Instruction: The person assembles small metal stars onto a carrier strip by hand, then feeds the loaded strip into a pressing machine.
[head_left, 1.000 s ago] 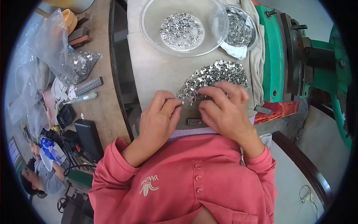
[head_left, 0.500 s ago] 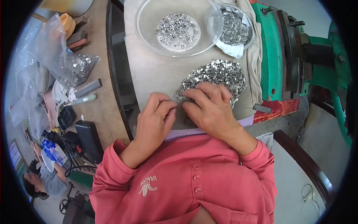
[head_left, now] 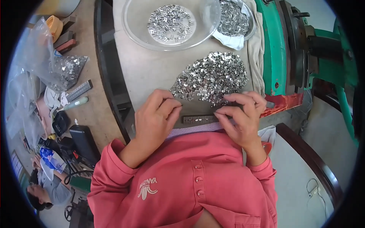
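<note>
Silver metal bits pile (head_left: 211, 78) sits mid tabletop (head_left: 148, 70), the landmark. Dark ridged strip (head_left: 199, 119) lies just below pile, w/ a few bits on it. Left hand (head_left: 156, 117) at strip's left end, fingers curled, touching it; can't tell if it actually pinches anything. Right hand (head_left: 241, 117) at strip's right end, thumb + forefinger pinched together at pile's lower edge, prob. on a bit, too small to confirm. Clear bowl (head_left: 171, 22) w/ more bits above pile. Green machine (head_left: 281, 49) right of pile.
</note>
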The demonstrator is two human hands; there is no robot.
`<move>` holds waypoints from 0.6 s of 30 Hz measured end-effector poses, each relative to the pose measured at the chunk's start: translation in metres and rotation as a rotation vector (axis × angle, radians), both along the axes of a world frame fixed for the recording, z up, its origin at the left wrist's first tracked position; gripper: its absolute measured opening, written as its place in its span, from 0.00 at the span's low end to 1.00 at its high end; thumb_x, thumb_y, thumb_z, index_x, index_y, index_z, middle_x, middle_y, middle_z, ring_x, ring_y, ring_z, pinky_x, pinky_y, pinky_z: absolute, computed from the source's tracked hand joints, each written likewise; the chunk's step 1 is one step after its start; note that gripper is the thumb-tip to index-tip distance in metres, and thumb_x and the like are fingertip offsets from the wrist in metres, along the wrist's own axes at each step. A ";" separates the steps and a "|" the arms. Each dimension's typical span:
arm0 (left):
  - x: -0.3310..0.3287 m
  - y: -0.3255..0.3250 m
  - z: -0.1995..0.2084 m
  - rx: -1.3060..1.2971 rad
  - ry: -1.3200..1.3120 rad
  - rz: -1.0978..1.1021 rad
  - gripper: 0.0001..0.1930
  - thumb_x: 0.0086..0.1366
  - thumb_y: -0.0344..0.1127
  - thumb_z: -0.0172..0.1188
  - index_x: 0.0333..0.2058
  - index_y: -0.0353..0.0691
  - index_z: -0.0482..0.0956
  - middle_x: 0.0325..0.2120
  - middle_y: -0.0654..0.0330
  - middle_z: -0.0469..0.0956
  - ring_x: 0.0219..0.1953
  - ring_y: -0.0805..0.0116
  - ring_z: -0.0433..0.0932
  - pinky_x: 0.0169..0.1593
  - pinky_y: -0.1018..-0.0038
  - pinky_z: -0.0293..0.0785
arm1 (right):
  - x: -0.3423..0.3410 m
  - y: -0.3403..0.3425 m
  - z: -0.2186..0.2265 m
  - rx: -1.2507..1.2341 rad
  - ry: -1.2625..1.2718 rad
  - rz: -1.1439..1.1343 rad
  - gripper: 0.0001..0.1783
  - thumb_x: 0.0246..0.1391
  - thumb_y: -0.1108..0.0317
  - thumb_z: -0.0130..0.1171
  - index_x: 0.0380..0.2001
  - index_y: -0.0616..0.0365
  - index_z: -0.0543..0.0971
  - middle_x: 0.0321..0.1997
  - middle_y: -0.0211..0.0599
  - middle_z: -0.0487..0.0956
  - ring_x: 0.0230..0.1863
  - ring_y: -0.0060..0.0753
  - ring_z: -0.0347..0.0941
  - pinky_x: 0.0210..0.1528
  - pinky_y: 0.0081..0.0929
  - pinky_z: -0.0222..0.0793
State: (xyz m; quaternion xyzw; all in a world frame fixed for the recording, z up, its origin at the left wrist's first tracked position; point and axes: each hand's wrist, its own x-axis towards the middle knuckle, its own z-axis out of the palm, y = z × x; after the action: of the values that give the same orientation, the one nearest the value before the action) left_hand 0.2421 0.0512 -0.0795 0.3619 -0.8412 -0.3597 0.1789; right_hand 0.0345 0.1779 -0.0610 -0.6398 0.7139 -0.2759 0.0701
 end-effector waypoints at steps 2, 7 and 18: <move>0.001 0.000 -0.001 0.044 0.003 0.007 0.07 0.52 0.26 0.70 0.30 0.39 0.81 0.34 0.62 0.75 0.33 0.60 0.79 0.33 0.66 0.74 | 0.005 0.009 -0.007 0.004 0.000 -0.001 0.13 0.36 0.67 0.74 0.28 0.45 0.83 0.48 0.22 0.80 0.52 0.40 0.68 0.55 0.36 0.54; 0.003 0.000 -0.004 0.078 0.037 0.005 0.08 0.51 0.24 0.70 0.30 0.37 0.81 0.35 0.59 0.75 0.35 0.59 0.78 0.34 0.67 0.74 | 0.015 0.019 -0.017 0.018 0.028 0.035 0.12 0.37 0.65 0.73 0.29 0.42 0.84 0.47 0.19 0.80 0.51 0.36 0.67 0.53 0.36 0.55; 0.002 0.016 0.005 0.119 0.119 -0.091 0.10 0.53 0.21 0.70 0.34 0.37 0.81 0.36 0.56 0.75 0.36 0.61 0.77 0.36 0.71 0.73 | 0.006 0.020 -0.003 0.074 0.005 0.036 0.11 0.35 0.64 0.75 0.28 0.42 0.86 0.47 0.23 0.80 0.52 0.40 0.66 0.56 0.37 0.54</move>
State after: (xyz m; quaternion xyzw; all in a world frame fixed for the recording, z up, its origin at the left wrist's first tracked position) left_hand 0.2445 0.0669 -0.0745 0.3111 -0.8218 -0.4377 0.1903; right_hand 0.0403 0.1982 -0.0642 -0.6503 0.7120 -0.2463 0.0970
